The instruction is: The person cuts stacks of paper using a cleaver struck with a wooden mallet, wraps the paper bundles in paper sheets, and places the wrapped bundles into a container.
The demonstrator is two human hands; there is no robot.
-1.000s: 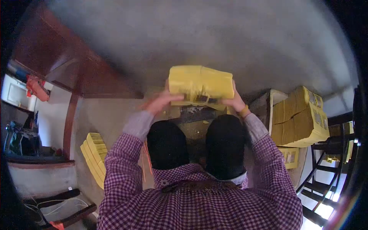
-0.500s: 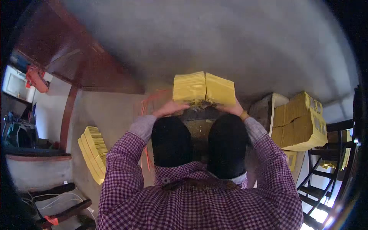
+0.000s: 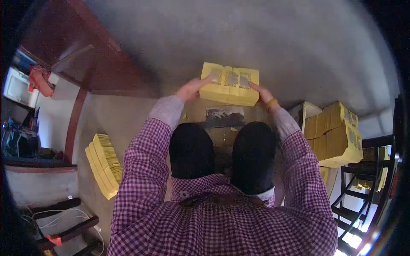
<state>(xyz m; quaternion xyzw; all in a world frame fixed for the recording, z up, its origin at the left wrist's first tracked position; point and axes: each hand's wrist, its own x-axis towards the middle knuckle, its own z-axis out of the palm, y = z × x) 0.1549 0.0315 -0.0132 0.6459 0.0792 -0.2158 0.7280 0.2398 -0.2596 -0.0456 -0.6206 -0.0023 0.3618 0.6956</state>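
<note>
The yellow paper stack [image 3: 230, 97] sits between the person's two hands, beyond the knees [image 3: 191, 149], its printed grey patches facing up and a seam running across its middle. The left hand [image 3: 192, 89] is clamped on the left end, a digit laid over the top by the nearest patch. The right hand [image 3: 262, 94], with a yellow band [image 3: 271, 103] at the wrist, grips the opposite end, a digit reaching the patch on that side. So the stack's middle lies free between the two grips, its near long side bare to my view. The rest of the fingers go out of sight around the ends, and I can't tell whether the underside touches anything. Between stack and knees lies a dark, blotched slab [image 3: 225, 118]; what shows between the legs is too dim to read. Off to the left lies a yellow bundle [image 3: 102, 164], partly against the sleeve from here. To the right a larger yellow pile [image 3: 335, 135] hides part of the yellow block [image 3: 323, 174] below it, which the right sleeve [image 3: 299, 158] also cuts off
</note>
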